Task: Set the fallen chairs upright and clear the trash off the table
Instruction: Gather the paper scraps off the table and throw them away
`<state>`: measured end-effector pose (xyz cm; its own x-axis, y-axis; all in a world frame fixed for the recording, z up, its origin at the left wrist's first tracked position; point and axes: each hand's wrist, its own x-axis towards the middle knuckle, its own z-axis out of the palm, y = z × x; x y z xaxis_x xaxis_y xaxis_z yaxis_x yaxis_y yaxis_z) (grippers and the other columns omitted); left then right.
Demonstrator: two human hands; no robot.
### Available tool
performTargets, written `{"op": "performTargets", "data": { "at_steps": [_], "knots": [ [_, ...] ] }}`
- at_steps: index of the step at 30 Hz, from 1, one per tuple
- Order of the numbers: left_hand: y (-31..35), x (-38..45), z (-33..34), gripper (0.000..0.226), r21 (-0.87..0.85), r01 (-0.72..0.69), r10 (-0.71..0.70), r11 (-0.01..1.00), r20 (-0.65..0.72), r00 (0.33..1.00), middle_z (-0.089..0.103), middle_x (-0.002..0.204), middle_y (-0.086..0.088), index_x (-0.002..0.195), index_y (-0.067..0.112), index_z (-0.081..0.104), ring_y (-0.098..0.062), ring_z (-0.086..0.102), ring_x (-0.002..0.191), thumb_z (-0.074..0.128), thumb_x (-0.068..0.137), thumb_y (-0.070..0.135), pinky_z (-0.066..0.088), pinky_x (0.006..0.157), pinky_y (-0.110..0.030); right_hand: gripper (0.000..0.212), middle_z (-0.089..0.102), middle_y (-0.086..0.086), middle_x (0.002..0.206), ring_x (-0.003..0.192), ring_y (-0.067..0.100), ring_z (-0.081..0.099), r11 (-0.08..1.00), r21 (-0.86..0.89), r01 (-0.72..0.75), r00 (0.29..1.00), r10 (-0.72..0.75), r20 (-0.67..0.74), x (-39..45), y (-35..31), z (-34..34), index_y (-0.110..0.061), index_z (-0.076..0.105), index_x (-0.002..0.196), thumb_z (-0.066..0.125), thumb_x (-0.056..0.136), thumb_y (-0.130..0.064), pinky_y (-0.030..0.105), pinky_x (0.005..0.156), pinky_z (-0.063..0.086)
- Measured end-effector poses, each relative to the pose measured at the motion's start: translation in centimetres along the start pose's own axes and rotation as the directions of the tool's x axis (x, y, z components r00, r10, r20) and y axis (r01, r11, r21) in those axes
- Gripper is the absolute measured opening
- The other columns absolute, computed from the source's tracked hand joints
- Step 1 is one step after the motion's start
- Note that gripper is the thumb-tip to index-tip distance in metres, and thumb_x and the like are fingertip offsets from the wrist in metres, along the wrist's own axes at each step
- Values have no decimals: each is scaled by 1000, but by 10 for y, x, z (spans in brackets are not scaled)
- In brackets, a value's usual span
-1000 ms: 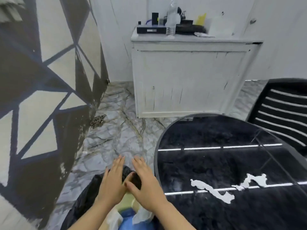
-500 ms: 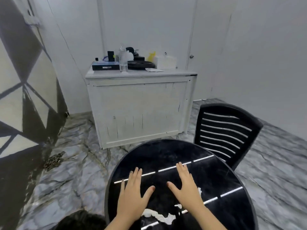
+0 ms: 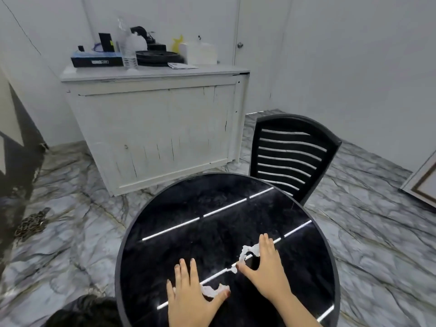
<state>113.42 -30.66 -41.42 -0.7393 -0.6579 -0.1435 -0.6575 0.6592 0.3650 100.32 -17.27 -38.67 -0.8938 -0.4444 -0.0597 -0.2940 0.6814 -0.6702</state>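
A round black glossy table fills the lower middle of the view. Two torn white paper scraps lie on it. My left hand lies flat on the near scrap, with fingers spread and the thumb at the scrap's right end. My right hand curls over the far scrap, with thumb and fingers bent around it and touching it. A black slatted chair stands upright behind the table on the right.
A white cabinet stands behind the table, with a bottle, boxes and a black tray on top. A black trash bag sits on the marble floor at the lower left. A patterned wall runs along the left. A framed panel leans at the right edge.
My hands left the trash bag at the left, came over the table and went down onto the two paper scraps. The view swung right, bringing the chair into sight.
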Motion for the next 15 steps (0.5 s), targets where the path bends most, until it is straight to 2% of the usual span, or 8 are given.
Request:
{"op": "performTargets", "data": {
  "at_steps": [1,3,5,7,9,10,12,15],
  "knots": [
    [-3,-2,4,123,54,-46,47,997,-20,999,-14,157,-7,145,20,-13,-14,-22,142,17,52,95,-8,116,-44,102,-5,-2,158,143,11,-12,999,-43,-8,1000,8,0,2,1,3,-14,-2,146,56,76,-61,32,117,1],
    [-9,-6,9,116,96,-137,142,986,-52,989,16,154,-12,144,11,18,-9,-20,142,20,61,91,-11,114,-39,105,-5,2,158,143,14,-11,995,-100,-15,1000,16,10,4,4,9,-11,-2,146,56,76,-63,33,117,-2],
    [-10,-8,6,104,66,-181,182,981,-9,983,39,145,-14,136,7,42,-15,2,145,20,71,85,-8,113,-38,108,-5,3,158,144,15,-12,992,-122,-17,999,20,25,5,6,15,-10,-3,146,56,74,-65,33,117,-3],
    [-11,-7,3,103,68,-187,185,980,35,982,23,154,-11,144,8,24,-21,6,146,16,73,82,-15,110,-35,109,-5,3,158,144,14,-11,990,-136,-20,999,26,39,9,7,22,-10,-4,146,56,74,-66,33,117,-4],
    [-17,-5,9,96,117,-193,195,974,1,981,-14,157,-1,143,15,-14,-18,-21,141,0,73,79,-31,103,-32,109,-4,3,158,144,14,-10,990,-142,-18,999,24,44,11,6,29,-10,-4,146,56,74,-66,33,117,-3],
    [-19,-5,10,89,96,-185,186,978,0,983,-20,155,3,140,18,-20,-15,-29,137,-6,74,75,-33,102,-30,107,-4,2,158,144,14,-10,989,-145,-12,998,19,52,11,5,33,-10,-4,146,55,75,-65,33,117,-3],
    [-17,-6,10,81,62,-169,172,984,-46,984,-11,157,2,144,17,-10,-14,-21,139,-9,80,67,-19,113,-30,99,-2,2,158,143,13,-10,987,-161,10,998,1,68,10,4,40,-11,-3,146,51,80,-62,34,116,-4],
    [-13,-7,3,78,72,-150,153,986,-35,988,35,149,-4,140,12,39,-19,34,137,-10,91,50,29,110,-38,86,0,0,158,143,12,-8,979,-198,36,997,-23,71,7,4,46,-14,-1,146,44,87,-57,33,116,-5]
  ]
}}
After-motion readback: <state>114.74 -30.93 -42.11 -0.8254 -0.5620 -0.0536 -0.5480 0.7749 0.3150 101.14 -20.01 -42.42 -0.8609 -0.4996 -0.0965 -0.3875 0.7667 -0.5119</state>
